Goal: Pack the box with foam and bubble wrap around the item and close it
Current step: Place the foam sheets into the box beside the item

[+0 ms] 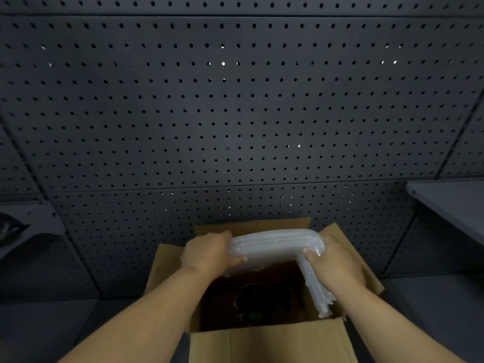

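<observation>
An open brown cardboard box (267, 344) stands in front of me with its flaps spread outward. Deep inside lies a dark round item (258, 301), dim and hard to make out. A translucent white sheet of air-column bubble wrap (275, 243) is bent into an L shape over the box's far and right sides. My left hand (207, 254) grips its left end, thumb on the front. My right hand (336, 263) holds the bent corner, and the sheet's other leg runs down along the right inner wall.
A dark grey pegboard wall (235, 113) fills the view behind the box. A grey shelf (450, 203) juts out at the right, and another ledge with a dark object (10, 229) sits at the left. The box rests on a dark surface.
</observation>
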`<state>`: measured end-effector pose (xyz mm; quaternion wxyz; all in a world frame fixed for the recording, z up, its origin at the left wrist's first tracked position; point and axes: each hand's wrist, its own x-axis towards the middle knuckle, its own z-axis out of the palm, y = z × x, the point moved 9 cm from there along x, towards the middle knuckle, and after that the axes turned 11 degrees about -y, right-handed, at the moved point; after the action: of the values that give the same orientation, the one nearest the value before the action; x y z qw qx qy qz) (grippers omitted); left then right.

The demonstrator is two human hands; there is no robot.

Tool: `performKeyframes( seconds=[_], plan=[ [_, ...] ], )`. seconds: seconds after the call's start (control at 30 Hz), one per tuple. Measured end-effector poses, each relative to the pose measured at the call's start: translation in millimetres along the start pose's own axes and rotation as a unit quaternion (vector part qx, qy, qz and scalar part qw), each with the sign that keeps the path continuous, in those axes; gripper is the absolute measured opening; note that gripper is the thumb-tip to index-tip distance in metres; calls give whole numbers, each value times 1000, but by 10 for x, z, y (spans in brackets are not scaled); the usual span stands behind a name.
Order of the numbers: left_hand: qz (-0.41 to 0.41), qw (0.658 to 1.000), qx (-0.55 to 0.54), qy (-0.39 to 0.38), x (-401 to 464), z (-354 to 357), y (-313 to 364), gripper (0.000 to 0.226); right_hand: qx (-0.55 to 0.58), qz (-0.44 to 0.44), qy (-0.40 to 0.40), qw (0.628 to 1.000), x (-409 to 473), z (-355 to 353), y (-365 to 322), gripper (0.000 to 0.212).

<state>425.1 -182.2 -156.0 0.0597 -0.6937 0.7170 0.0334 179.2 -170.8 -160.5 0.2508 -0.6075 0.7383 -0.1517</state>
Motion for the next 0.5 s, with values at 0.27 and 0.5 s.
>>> performKeyframes(
  seconds=[0.27,0.5],
  plan=[
    [0,999,-26,-43,132,305,19,52,-40,-44,8,998,87,203,-25,50],
    [3,996,-57,-63,232,516,35,52,-68,-39,-1,997,154,431,12,63]
  ],
)
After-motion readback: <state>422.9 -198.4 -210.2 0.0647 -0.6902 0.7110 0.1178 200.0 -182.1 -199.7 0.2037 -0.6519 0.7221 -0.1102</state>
